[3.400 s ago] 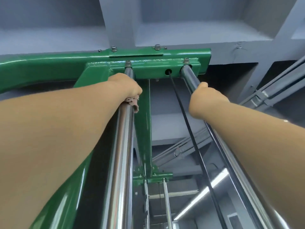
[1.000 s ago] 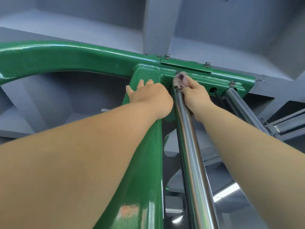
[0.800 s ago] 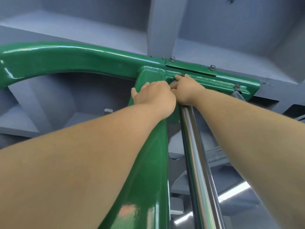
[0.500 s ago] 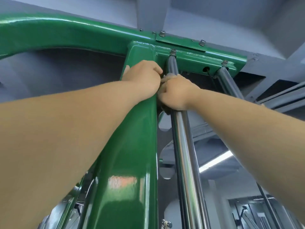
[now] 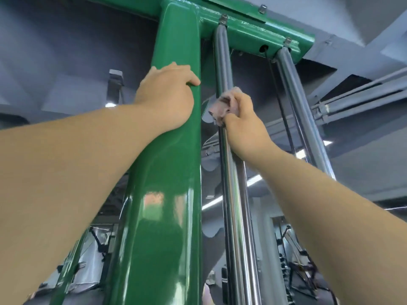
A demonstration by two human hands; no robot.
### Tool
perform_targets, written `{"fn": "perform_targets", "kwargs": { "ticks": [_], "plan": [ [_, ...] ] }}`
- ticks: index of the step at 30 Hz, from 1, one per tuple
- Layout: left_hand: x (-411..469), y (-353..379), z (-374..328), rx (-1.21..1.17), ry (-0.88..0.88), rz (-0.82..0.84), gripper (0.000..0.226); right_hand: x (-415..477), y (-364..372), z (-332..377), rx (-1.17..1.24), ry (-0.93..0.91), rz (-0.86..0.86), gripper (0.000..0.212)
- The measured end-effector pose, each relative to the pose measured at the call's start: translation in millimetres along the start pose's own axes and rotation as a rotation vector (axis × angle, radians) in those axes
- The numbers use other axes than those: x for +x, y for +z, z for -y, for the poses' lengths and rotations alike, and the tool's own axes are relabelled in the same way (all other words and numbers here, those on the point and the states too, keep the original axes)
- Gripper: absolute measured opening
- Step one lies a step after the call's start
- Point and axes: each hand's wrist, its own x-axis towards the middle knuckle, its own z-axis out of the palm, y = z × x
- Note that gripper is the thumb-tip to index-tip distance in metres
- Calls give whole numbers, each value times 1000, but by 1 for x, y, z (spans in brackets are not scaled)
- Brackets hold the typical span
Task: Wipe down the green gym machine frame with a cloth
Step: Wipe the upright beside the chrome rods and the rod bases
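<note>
Right hand (image 5: 239,116) is gripping the near chrome guide rod (image 5: 234,194), fingers curled, pinching a pinkish cloth (image 5: 220,106) against it, now lower than half a second ago. Left hand (image 5: 167,93) is curling round the green frame upright (image 5: 163,194), also lower. Beyond, second rod (image 5: 295,93) is meeting the green top bracket (image 5: 264,29). No writing readable.
</note>
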Motion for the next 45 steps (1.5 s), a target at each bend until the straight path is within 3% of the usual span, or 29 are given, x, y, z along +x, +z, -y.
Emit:
{"fn": "perform_targets", "kwargs": {
  "ticks": [5, 9, 13, 16, 18, 22, 24, 28, 30, 33, 37, 39, 42, 45],
  "plan": [
    [0, -4, 5, -4, 33, 47, 52, 66, 3, 19, -109, -68, 45, 46],
    [-12, -5, 6, -10, 49, 71, 54, 12, 8, 2, -75, -162, -31, 36],
    [-20, -6, 5, -32, 20, 90, 56, -51, 7, -12, -16, -61, 50, 36],
    [-28, -9, 3, -28, 34, 133, 57, -37, -2, -4, -30, 19, 110, 42],
    [-40, -13, 3, -32, 52, 180, 55, -14, -3, 1, -67, 167, 165, 51],
    [-58, -25, 3, -167, 27, 297, 61, -20, 0, -9, -101, 217, 253, 27],
    [-72, -26, -4, -170, 49, 286, 61, -51, -10, -11, 33, 205, 260, 37],
    [-91, -16, -30, -40, 308, 151, 59, -53, -21, -8, 263, 256, 144, 44],
    [-81, -12, -35, 70, 225, 89, 58, -30, -20, -12, 280, 405, 91, 42],
    [-66, -10, -23, 172, -2, 93, 55, 10, -9, -17, 549, 649, 101, 44],
    [-68, -2, -17, 219, -68, 110, 54, 31, 5, -24, 815, 675, 120, 58],
    [-67, -1, -19, 249, -58, 91, 55, 21, 3, -30, 898, 684, 228, 53],
    [-66, -3, -18, 255, -56, 81, 55, -14, 4, -41, 828, 689, 451, 52],
    [-68, 0, -17, 261, -65, 76, 55, -11, 4, -36, 852, 649, 392, 59]
  ]
}}
